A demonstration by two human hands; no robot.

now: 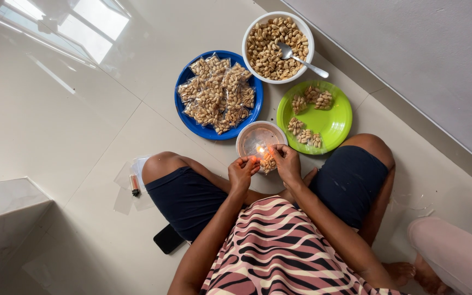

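Sealing step: left hand and right hand pinch 1 peanut packet at flame; next likely needs green plate.

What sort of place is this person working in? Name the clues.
Probably a home floor used for packing snacks: glossy pale floor tiles, a white bowl of peanuts, and a round blue plate of small sealed packets.

Blue plate, green plate
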